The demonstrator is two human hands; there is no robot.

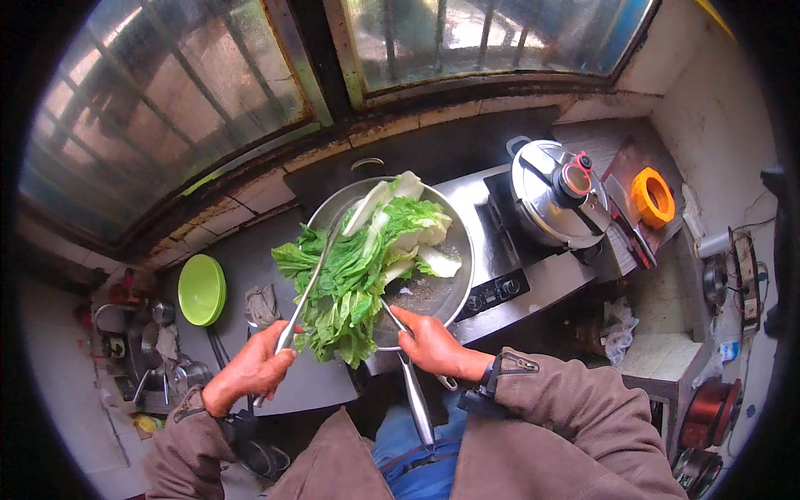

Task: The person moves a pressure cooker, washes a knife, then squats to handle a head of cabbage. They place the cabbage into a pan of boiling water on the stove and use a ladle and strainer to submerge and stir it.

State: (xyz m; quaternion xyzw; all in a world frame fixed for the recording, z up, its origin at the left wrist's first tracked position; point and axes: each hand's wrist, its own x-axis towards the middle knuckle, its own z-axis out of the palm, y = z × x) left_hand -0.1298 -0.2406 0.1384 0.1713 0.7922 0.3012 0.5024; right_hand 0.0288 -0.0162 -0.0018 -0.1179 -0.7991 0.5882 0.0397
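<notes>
A large metal wok with a long handle sits on the cooktop in front of me. Leafy green cabbage with white stems is heaped in it, and leaves hang over its left rim. My left hand grips the handle of a long metal utensil, whose far end goes into the leaves. At the near side of the wok, my right hand is closed on a second metal utensil; its working end is hidden under the greens.
Right of the wok stands a pressure cooker. Beyond it, a cut piece of orange pumpkin and a knife lie on a board. Stacked green plates and a crumpled cloth are on the left counter. Barred windows rise behind.
</notes>
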